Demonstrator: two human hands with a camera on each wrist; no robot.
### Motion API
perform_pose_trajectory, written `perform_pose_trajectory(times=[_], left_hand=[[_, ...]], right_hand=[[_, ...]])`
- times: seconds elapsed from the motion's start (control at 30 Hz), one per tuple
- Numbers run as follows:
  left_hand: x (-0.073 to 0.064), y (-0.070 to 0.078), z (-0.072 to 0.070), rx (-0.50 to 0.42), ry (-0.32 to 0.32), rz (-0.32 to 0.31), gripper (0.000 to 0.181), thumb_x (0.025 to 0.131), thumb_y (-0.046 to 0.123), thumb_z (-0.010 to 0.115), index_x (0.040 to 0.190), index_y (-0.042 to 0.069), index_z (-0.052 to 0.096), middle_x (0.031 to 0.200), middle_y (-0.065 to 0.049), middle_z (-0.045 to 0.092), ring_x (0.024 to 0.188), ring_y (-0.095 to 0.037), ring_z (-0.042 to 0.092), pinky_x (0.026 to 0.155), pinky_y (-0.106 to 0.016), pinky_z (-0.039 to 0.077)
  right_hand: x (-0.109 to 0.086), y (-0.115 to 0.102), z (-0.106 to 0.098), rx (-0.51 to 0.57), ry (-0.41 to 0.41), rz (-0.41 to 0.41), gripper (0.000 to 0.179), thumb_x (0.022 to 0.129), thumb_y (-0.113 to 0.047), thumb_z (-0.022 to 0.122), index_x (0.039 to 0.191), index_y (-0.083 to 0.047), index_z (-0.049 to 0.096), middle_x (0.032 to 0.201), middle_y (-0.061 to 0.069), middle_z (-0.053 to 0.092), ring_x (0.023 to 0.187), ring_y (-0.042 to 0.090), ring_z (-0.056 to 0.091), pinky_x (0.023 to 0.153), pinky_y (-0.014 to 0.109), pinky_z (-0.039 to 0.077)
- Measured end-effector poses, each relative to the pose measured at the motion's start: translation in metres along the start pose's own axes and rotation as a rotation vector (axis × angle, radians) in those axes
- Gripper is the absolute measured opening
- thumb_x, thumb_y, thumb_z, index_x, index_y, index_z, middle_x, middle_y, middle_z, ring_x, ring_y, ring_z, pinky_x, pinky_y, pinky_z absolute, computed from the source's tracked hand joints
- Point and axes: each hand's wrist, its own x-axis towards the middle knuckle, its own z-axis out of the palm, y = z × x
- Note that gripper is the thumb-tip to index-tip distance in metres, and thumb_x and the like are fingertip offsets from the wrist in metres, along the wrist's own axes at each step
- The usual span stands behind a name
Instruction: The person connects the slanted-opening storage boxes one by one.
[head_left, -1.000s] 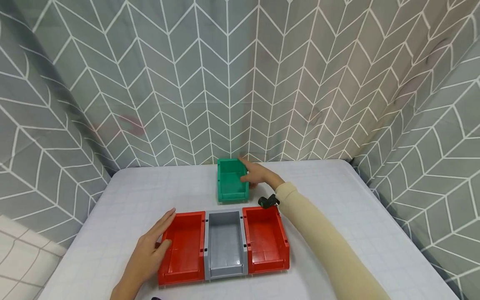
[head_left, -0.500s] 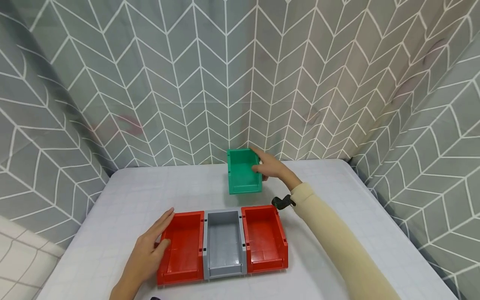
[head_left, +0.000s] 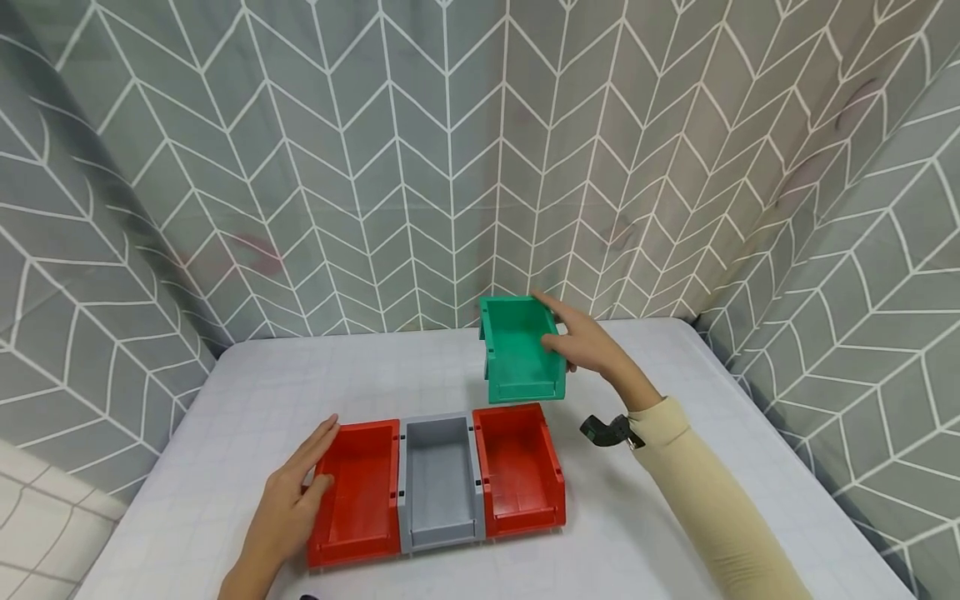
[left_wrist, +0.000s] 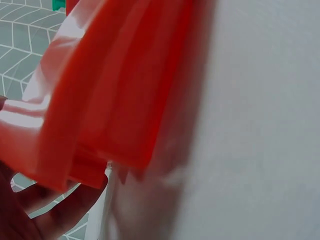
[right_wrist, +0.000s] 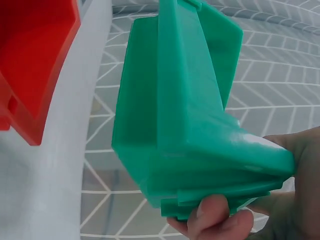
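Observation:
My right hand (head_left: 592, 343) grips the right wall of a green plastic storage bin (head_left: 522, 360), thumb over the rim and fingers underneath. In the right wrist view the green bin (right_wrist: 185, 115) hangs in the air, tilted, with fingertips (right_wrist: 212, 215) curled under its edge. My left hand (head_left: 279, 508) holds the left wall of a red bin (head_left: 363, 492), its thumb reaching over the rim. Fingers (left_wrist: 75, 210) show past that red bin (left_wrist: 125, 95) in the left wrist view. A grey bin (head_left: 444, 479) and another red bin (head_left: 517, 471) stand beside it, side by side.
The three bins stand in a row on a table with a white cloth (head_left: 300, 375). Grey patterned curtains (head_left: 450, 167) hang behind and at the sides. A black wrist camera (head_left: 609, 432) sits on my right wrist.
The green bin has been lifted off the table and carried right and nearer, to behind the right red bin. My left hand stays on the left red bin.

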Motion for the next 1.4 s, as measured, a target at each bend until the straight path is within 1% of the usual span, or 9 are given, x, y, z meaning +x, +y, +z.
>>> perform_pose_trajectory(times=[0.27, 0.43, 0.6, 0.7, 0.9, 1.1, 1.2, 1.27, 1.4], left_hand=[[0.003, -0.005, -0.007, 0.027, 0.011, 0.006, 0.067, 0.097, -0.003, 0.062, 0.159, 0.012, 0.044, 0.162, -0.008, 0.043, 0.142, -0.041, 0.044, 0.092, -0.056, 0.051], [0.001, -0.007, -0.010, 0.021, -0.039, 0.011, 0.069, 0.098, -0.001, 0.065, 0.161, 0.012, 0.040, 0.164, -0.010, 0.039, 0.143, -0.042, 0.042, 0.091, -0.056, 0.053], [0.001, -0.005, -0.010, 0.034, -0.090, -0.005, 0.082, 0.091, -0.003, 0.070, 0.163, 0.009, 0.034, 0.165, -0.015, 0.035, 0.143, -0.047, 0.040, 0.087, -0.057, 0.056], [0.002, -0.004, -0.010, 0.046, -0.094, -0.017, 0.082, 0.089, -0.005, 0.068, 0.163, 0.007, 0.033, 0.165, -0.015, 0.034, 0.144, -0.046, 0.038, 0.094, -0.058, 0.051], [0.002, -0.003, -0.010, 0.041, -0.075, 0.002, 0.074, 0.095, -0.001, 0.065, 0.162, 0.007, 0.035, 0.165, -0.014, 0.035, 0.146, -0.043, 0.038, 0.100, -0.061, 0.044], [0.000, -0.006, -0.007, 0.059, -0.038, 0.028, 0.062, 0.104, 0.010, 0.058, 0.162, 0.010, 0.037, 0.165, -0.010, 0.037, 0.147, -0.037, 0.038, 0.107, -0.038, 0.038], [0.000, -0.006, -0.007, 0.065, -0.035, 0.025, 0.062, 0.105, 0.010, 0.057, 0.163, 0.011, 0.036, 0.165, -0.010, 0.036, 0.148, -0.036, 0.037, 0.107, -0.034, 0.035], [0.000, -0.006, -0.007, 0.058, -0.030, 0.034, 0.061, 0.105, 0.009, 0.057, 0.162, 0.010, 0.037, 0.165, -0.010, 0.037, 0.147, -0.037, 0.038, 0.107, -0.043, 0.038], [0.000, -0.006, -0.007, 0.062, -0.027, 0.038, 0.061, 0.104, 0.009, 0.057, 0.162, 0.008, 0.037, 0.165, -0.010, 0.037, 0.147, -0.038, 0.038, 0.108, -0.032, 0.036]], right_hand=[[-0.036, -0.004, -0.007, 0.023, 0.080, 0.018, 0.072, 0.093, -0.008, 0.053, 0.162, -0.016, 0.039, 0.153, 0.028, 0.045, 0.088, 0.042, 0.063, 0.047, 0.034, 0.050], [-0.058, -0.002, -0.010, -0.015, 0.112, 0.006, 0.067, 0.095, -0.005, 0.054, 0.161, -0.010, 0.041, 0.150, 0.031, 0.048, 0.081, 0.040, 0.067, 0.050, 0.033, 0.051], [-0.076, 0.005, -0.013, -0.053, 0.145, -0.025, 0.066, 0.096, -0.003, 0.055, 0.160, -0.006, 0.040, 0.148, 0.031, 0.050, 0.085, 0.039, 0.072, 0.062, 0.043, 0.061], [-0.085, 0.010, -0.015, -0.077, 0.165, -0.028, 0.067, 0.095, 0.000, 0.056, 0.160, -0.005, 0.040, 0.148, 0.031, 0.050, 0.088, 0.039, 0.073, 0.072, 0.051, 0.063], [-0.100, 0.016, -0.016, -0.098, 0.196, -0.026, 0.067, 0.095, 0.003, 0.058, 0.159, -0.003, 0.040, 0.149, 0.032, 0.049, 0.086, 0.039, 0.074, 0.076, 0.057, 0.062], [-0.112, 0.021, -0.015, -0.125, 0.188, -0.023, 0.067, 0.094, 0.004, 0.061, 0.158, -0.003, 0.042, 0.147, 0.032, 0.050, 0.078, 0.029, 0.073, 0.073, 0.053, 0.063], [-0.117, 0.023, -0.014, -0.124, 0.175, -0.020, 0.067, 0.094, 0.003, 0.061, 0.157, -0.002, 0.043, 0.147, 0.033, 0.050, 0.079, 0.027, 0.073, 0.073, 0.052, 0.062], [-0.120, 0.025, -0.013, -0.119, 0.170, -0.021, 0.066, 0.094, 0.004, 0.061, 0.157, -0.002, 0.043, 0.148, 0.033, 0.050, 0.081, 0.028, 0.074, 0.073, 0.052, 0.062], [-0.125, 0.029, -0.011, -0.109, 0.168, -0.024, 0.066, 0.093, 0.004, 0.062, 0.157, -0.001, 0.044, 0.148, 0.033, 0.049, 0.078, 0.025, 0.072, 0.070, 0.048, 0.062]])
